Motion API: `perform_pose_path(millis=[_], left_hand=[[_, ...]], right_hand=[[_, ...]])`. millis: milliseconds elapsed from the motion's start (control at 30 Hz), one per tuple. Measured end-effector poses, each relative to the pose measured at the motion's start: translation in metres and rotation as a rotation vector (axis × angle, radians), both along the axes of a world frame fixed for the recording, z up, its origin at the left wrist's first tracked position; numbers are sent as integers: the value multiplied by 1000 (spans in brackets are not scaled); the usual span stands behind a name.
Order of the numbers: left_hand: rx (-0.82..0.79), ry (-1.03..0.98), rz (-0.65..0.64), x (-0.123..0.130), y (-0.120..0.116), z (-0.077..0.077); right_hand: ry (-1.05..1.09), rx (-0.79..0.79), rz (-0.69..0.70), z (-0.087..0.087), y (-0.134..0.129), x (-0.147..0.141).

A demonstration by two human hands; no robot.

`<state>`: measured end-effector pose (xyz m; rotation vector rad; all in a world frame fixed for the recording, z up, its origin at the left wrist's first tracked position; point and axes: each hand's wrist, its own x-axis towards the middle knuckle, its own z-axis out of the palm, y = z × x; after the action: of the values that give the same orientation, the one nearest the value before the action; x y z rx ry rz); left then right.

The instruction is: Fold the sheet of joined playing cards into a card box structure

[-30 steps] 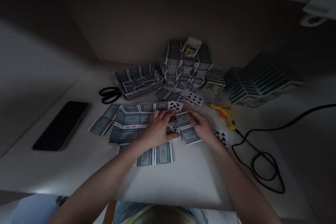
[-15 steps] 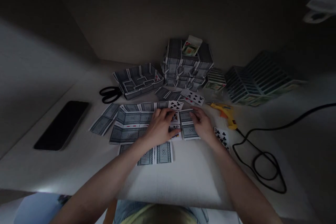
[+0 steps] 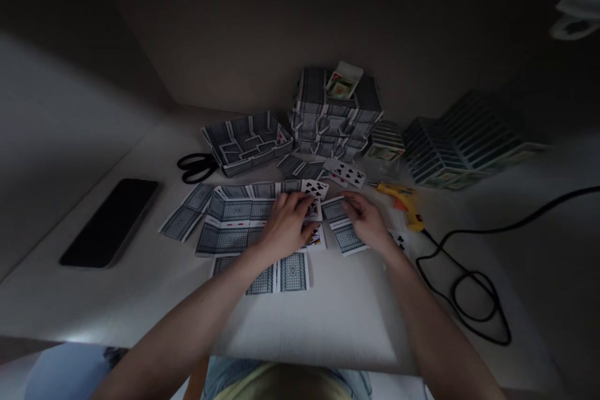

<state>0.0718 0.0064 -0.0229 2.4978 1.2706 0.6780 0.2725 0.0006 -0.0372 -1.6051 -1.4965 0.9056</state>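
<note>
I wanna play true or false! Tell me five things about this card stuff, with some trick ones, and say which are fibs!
1. The left hand and right hand both touch playing cards. True.
2. The phone lies left of the glue gun. True.
3. The glue gun is blue. False: it is yellow and orange.
4. Black scissors show at the left of the open card tray. True.
5. The right hand holds the scissors. False: it is touching a pair of cards.

Smooth paper cards (image 3: 347, 239), plastic glue gun (image 3: 404, 195)
</note>
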Motion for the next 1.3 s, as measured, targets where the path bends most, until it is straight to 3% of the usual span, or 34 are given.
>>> perform_pose_path(millis=[400,933,1300], left_hand=[[-30,-4,-14,1,-1,3],[-27,-2,-8,2,-2,2],[-21,-47,8,3,-3,2]], right_hand=[[-20,117,-126,-11,4,-5],[-50,83,-100,-17,6,-8],[-275,124,-96,-10,-1,-15]])
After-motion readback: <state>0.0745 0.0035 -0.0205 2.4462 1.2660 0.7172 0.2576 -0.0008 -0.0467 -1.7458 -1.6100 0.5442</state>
